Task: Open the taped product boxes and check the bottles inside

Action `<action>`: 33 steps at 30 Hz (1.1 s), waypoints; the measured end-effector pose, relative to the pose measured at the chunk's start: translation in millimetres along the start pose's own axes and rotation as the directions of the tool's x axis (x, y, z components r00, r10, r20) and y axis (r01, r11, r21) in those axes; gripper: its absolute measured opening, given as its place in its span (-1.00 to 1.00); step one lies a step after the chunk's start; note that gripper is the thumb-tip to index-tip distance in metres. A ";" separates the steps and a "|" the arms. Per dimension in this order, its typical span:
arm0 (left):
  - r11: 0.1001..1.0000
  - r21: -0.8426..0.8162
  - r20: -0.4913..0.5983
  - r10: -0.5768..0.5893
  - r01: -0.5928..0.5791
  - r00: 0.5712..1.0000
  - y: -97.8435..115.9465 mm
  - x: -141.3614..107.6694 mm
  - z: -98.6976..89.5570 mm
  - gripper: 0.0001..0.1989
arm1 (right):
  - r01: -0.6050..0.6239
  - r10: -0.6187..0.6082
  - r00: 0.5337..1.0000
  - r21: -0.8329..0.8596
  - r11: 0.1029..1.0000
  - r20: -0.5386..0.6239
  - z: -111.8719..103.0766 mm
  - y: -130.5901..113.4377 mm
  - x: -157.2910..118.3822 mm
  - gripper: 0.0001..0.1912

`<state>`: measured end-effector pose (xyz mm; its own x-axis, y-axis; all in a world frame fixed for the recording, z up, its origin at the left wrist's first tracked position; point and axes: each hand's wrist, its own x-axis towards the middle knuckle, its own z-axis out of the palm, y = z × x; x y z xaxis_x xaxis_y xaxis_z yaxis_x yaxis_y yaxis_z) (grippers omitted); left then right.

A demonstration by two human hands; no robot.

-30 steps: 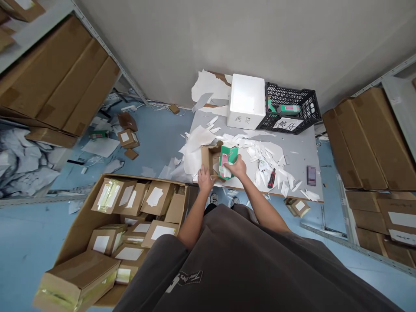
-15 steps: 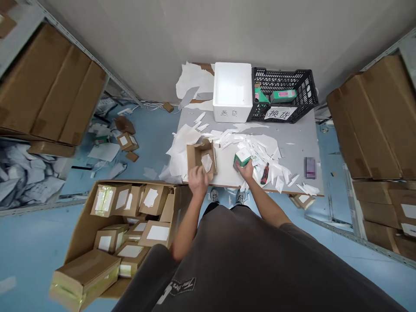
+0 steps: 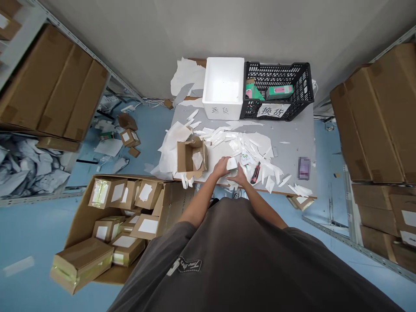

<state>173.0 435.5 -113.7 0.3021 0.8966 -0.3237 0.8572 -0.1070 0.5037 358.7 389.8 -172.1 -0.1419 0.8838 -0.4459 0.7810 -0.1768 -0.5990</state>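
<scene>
A small green-and-white box [image 3: 232, 164] is held between both hands near the table's front edge, its white face up and its green sides mostly hidden. My left hand [image 3: 222, 167] grips it from the left. My right hand [image 3: 239, 176] curls around its right and near side. Left of them stands an opened cardboard box [image 3: 185, 158] with a pale piece of paper [image 3: 196, 160] inside. A red-and-black utility knife [image 3: 255, 173] lies just right of my right hand, among strips of white paper [image 3: 224, 138].
A white foam box [image 3: 224, 113] and a black crate [image 3: 297, 108] with green boxes stand at the table's back. A purple, blurred item [image 3: 304, 168] lies at the right. A large carton [image 3: 76, 225] of parcels sits at my left. Shelves with cartons flank both sides.
My left hand has left the opened cardboard box and moved right to the small box. My right hand has brought that box slightly left and turned it.
</scene>
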 end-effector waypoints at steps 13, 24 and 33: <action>0.938 0.255 0.226 0.177 -0.234 0.958 1.1 15.7 -43.7 -0.02 | 0.222 -0.229 0.955 0.054 0.973 0.187 -44.7 6.4 45.3 0.38; 0.976 -0.122 -0.043 0.175 -0.179 0.984 -3.0 -13.7 -13.7 -0.35 | 0.310 -0.345 0.937 0.333 0.890 0.049 -26.0 0.9 61.6 -0.10; 0.961 -0.266 -0.305 -0.161 0.078 0.939 -6.4 28.9 -29.6 -0.42 | 0.179 -0.159 0.984 0.377 0.909 -0.083 -10.4 -7.6 36.7 -0.11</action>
<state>163.9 474.8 -102.6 0.0187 0.9899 -0.1408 0.7363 0.0816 0.6717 353.9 428.1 -176.9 -0.2135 0.9337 -0.2876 0.4546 -0.1657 -0.8751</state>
